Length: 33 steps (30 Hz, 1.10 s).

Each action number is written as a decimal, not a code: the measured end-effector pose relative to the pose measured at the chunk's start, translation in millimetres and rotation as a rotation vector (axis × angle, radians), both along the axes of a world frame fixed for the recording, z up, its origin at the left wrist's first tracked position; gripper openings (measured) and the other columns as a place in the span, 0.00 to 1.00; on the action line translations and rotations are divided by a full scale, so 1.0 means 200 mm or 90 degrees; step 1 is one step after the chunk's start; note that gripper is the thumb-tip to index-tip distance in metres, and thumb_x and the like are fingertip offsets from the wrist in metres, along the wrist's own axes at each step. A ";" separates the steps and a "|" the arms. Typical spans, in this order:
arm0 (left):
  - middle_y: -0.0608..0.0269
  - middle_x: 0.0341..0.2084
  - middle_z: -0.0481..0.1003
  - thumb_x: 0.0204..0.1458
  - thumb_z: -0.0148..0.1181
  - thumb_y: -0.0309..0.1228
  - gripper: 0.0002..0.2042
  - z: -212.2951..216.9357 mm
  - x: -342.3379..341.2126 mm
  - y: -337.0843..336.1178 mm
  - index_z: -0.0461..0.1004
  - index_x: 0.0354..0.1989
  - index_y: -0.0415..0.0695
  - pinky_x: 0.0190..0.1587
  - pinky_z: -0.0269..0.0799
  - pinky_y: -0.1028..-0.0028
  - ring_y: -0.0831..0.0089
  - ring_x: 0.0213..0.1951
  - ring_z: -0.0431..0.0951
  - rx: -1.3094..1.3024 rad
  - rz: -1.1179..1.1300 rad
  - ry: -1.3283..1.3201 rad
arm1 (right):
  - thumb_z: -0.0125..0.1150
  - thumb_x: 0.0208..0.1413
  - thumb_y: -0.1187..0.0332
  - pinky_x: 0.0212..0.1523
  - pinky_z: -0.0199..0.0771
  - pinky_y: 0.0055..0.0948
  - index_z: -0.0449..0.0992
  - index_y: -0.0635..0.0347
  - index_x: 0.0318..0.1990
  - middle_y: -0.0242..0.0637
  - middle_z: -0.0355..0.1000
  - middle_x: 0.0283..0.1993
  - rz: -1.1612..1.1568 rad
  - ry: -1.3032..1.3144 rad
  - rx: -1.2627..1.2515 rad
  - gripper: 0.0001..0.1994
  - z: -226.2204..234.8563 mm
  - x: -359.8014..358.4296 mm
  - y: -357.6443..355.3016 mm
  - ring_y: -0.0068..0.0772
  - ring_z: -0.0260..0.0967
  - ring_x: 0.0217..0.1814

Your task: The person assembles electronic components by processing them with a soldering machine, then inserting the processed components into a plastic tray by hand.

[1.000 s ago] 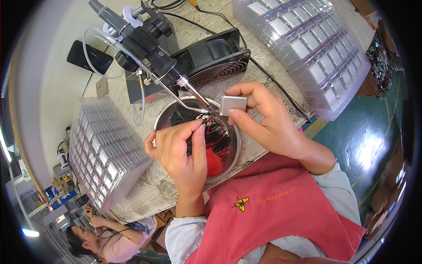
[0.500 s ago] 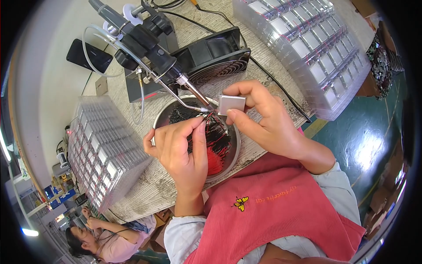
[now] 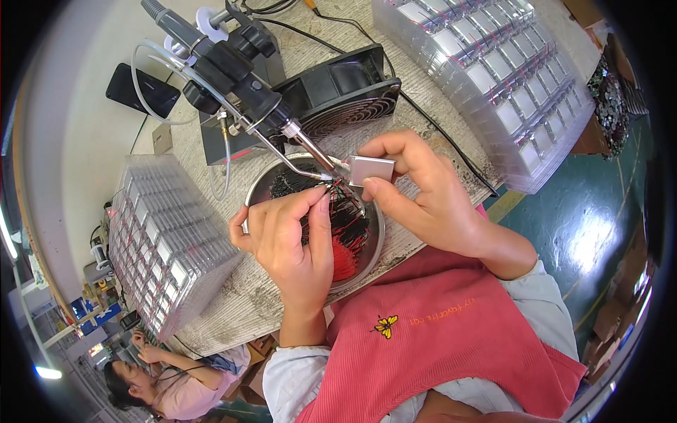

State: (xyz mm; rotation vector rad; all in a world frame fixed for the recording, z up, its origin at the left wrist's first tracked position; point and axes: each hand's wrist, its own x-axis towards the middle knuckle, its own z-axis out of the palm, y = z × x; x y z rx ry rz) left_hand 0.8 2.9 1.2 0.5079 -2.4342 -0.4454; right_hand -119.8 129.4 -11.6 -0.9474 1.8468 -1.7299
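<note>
My right hand holds a small flat silver pouch cell between thumb and fingers. Its left edge is at the tip of a soldering iron clamped in a stand. My left hand is closed in a pinch just left of the tip, on what looks like a thin wire; the fingertips hide most of it. Below both hands is a round metal bowl with loose black wires and red wires. A thin metal feed tube also ends by the tip.
Behind the bowl stands a black fan. Stacked clear trays of silver cells rise at the left and right. A black phone lies at the far left. Cables cross the bench, and another person sits at lower left.
The pouch cell has tilted slightly in my right hand, close to the iron's tip. My left hand has stayed almost in place.
</note>
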 end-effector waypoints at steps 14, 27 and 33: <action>0.74 0.27 0.75 0.46 0.66 0.27 0.05 -0.01 0.00 0.00 0.78 0.32 0.50 0.55 0.49 0.67 0.76 0.33 0.71 -0.025 -0.007 -0.004 | 0.59 0.52 0.74 0.31 0.71 0.32 0.67 0.65 0.46 0.43 0.73 0.35 -0.003 0.014 -0.005 0.14 -0.02 0.01 0.00 0.37 0.72 0.32; 0.75 0.27 0.75 0.45 0.66 0.27 0.06 -0.01 0.00 0.00 0.77 0.31 0.51 0.55 0.49 0.67 0.77 0.32 0.71 -0.023 -0.004 -0.020 | 0.59 0.52 0.74 0.32 0.72 0.31 0.67 0.65 0.45 0.43 0.73 0.36 -0.004 0.006 0.002 0.14 -0.02 0.01 0.01 0.38 0.73 0.33; 0.75 0.27 0.75 0.45 0.66 0.27 0.06 -0.01 0.00 0.00 0.77 0.31 0.51 0.55 0.49 0.67 0.77 0.33 0.71 -0.024 -0.003 -0.022 | 0.58 0.52 0.74 0.33 0.72 0.31 0.67 0.66 0.45 0.44 0.73 0.36 -0.002 -0.005 0.001 0.13 -0.02 0.01 0.01 0.38 0.73 0.33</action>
